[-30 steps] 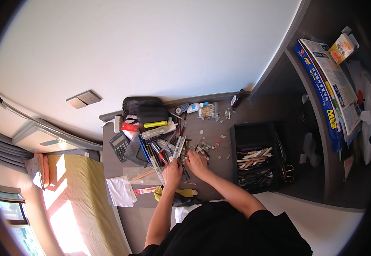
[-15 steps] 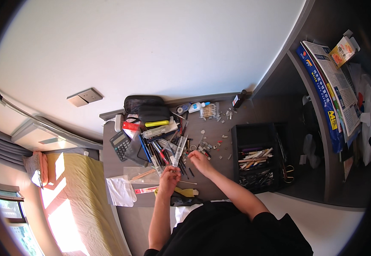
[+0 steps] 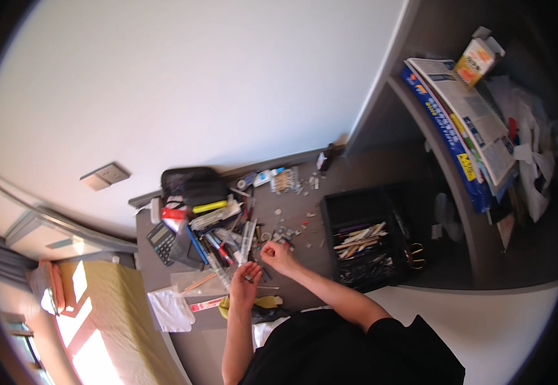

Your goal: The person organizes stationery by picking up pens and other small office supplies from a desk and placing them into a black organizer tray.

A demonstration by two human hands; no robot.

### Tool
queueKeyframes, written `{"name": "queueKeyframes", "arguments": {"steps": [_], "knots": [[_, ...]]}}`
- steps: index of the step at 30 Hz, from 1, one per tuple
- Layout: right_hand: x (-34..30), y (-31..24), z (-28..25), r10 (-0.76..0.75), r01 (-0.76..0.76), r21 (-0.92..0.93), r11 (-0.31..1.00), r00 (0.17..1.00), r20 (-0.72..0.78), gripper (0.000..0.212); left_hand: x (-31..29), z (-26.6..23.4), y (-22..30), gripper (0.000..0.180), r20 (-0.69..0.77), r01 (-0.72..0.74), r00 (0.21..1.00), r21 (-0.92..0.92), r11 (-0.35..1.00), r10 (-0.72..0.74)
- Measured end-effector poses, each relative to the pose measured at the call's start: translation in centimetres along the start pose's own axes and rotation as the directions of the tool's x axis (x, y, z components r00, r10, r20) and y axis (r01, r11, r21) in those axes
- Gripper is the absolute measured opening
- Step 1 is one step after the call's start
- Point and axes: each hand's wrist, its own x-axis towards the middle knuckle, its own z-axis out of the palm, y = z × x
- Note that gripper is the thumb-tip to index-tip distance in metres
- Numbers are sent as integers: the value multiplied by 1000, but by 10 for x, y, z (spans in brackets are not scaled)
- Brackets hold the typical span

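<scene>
My left hand (image 3: 245, 282) is over the near side of the desk, palm partly up and fingers curled in. What lies inside them, if anything, is too small to make out. A long, see-through whitish strip (image 3: 247, 241) slants away just beyond its fingertips; I cannot tell whether they touch. Close by on the right, my right hand (image 3: 278, 256) has thumb and fingers drawn together in a pinch, their contents hidden. Pens and markers (image 3: 218, 246) lie heaped left of the hands, and small grey and white bits (image 3: 283, 231) are scattered beyond the right one.
A black compartment tray (image 3: 337, 212) with pencils (image 3: 364, 236) stands at right. Beyond the pens are a black pencil case (image 3: 192, 186), a yellow highlighter (image 3: 209, 207) and a calculator (image 3: 161, 241). A white cloth (image 3: 168, 309) lies at front left; shelves hold papers (image 3: 465, 106).
The whole view has swung, so the desk appears further left and lower. My left hand has shifted slightly right relative to the strip and pens. My right hand stays pinched beside it.
</scene>
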Motion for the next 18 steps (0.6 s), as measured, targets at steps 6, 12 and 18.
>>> {"name": "queueKeyframes", "arguments": {"steps": [6,12,18], "knots": [[-35,-19,-55,224,-235,970,62,950,216,6,-10,88,-24,26,191,-166,967,-42,985,171],[-54,-30,-99,192,116,992,-40,976,-106,21,-38,195,-77,22,443,-397,865,311,863,238],[-58,7,-140,305,211,976,-48,934,-187,20,-39,225,-124,22,581,-477,787,362,801,207]]}}
